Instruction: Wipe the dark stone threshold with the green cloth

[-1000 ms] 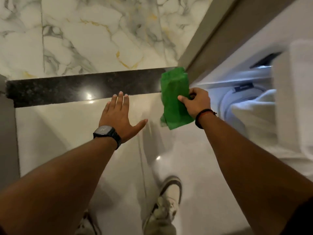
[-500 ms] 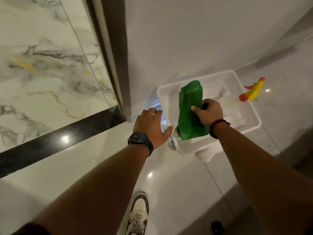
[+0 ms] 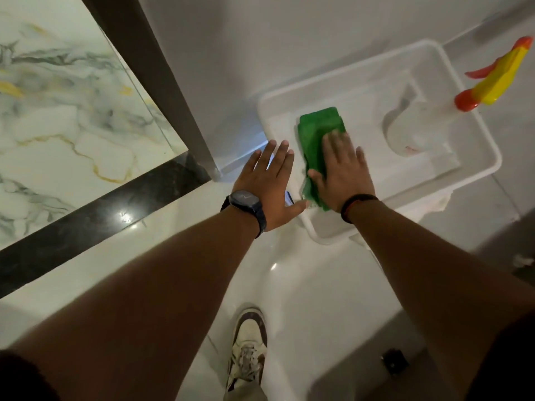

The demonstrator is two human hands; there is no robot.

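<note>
The green cloth (image 3: 315,131) lies folded in a white plastic tray (image 3: 347,70) on the floor. My right hand (image 3: 344,175) rests flat on the cloth's near half, fingers spread and not curled around it. My left hand (image 3: 266,180) hovers open just left of the tray's edge, a watch on its wrist. The dark stone threshold (image 3: 86,218) runs diagonally across the lower left, shiny with a light reflection, well away from both hands and the cloth.
A grey door frame (image 3: 162,82) rises from the threshold's right end. A yellow and red spray bottle (image 3: 495,79) stands at the tray's far right. White items (image 3: 405,134) lie in the tray. My shoe (image 3: 249,342) and a small dark object (image 3: 395,361) are on the glossy floor.
The view swung right from the threshold to the tray. My right hand carried the cloth into the tray, laid it down and opened flat on it. My left hand followed alongside.
</note>
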